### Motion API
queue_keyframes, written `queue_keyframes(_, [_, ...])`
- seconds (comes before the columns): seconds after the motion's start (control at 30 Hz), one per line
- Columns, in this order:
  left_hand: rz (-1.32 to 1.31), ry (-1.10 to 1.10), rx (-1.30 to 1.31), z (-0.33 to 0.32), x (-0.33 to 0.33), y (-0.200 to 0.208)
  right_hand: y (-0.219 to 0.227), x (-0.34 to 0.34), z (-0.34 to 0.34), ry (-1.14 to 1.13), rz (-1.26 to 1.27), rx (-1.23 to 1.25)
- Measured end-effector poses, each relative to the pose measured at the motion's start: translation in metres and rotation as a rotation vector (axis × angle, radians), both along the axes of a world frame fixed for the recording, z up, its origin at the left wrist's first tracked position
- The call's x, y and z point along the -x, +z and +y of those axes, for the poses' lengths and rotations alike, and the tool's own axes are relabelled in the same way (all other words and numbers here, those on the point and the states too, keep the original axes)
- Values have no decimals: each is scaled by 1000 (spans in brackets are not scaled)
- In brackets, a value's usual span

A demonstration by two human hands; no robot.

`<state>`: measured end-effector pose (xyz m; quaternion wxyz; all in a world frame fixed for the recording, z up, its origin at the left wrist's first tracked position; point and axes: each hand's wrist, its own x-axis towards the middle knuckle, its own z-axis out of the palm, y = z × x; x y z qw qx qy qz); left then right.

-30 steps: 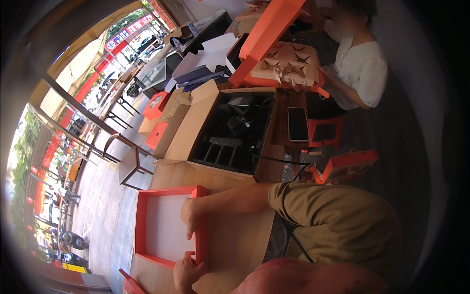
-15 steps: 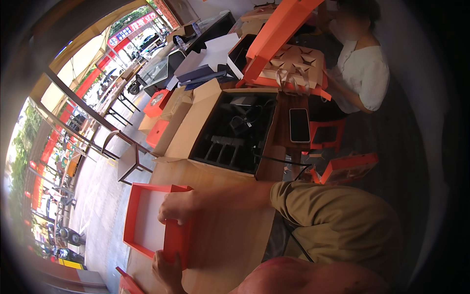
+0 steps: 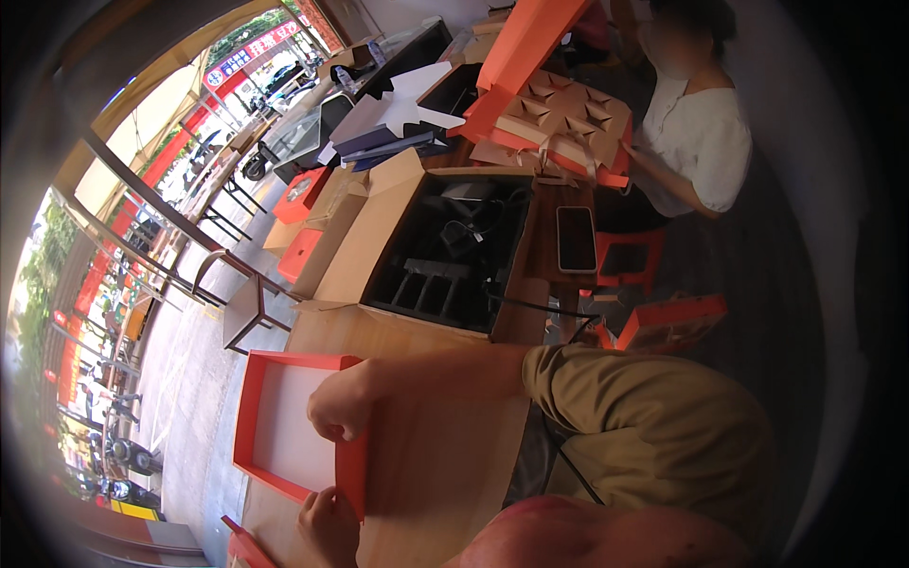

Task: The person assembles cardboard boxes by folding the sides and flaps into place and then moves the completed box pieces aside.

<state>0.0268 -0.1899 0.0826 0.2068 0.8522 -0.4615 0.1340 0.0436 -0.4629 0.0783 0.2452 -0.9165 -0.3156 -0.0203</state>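
Our right hand (image 3: 339, 404) curled over the red box (image 3: 351, 473) along its near side, our left hand (image 3: 328, 524) pinched its corner; we judged even, gentle pressure best

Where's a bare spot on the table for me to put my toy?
The biggest bare patch of the light-brown wooden table lies right of the shallow red cardboard tray, below the person's right forearm. A thinner one lies between the tray and the open brown cardboard box. Beyond that box it's crowded with folded dark-blue card and orange cardboard packaging.
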Motion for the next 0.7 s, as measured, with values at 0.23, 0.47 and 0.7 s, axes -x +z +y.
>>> queue_keyframes(0.23, [360,-163,13,12,-16,-8,31,36,12,-146,271,188])
queue_keyframes(0.47, [-128,26,-86,48,-86,-60,11,25,23,-279,260,361])
queue_keyframes(0.7, [-137,-39,-151,50,-93,-61,-11,5,8,-511,69,525])
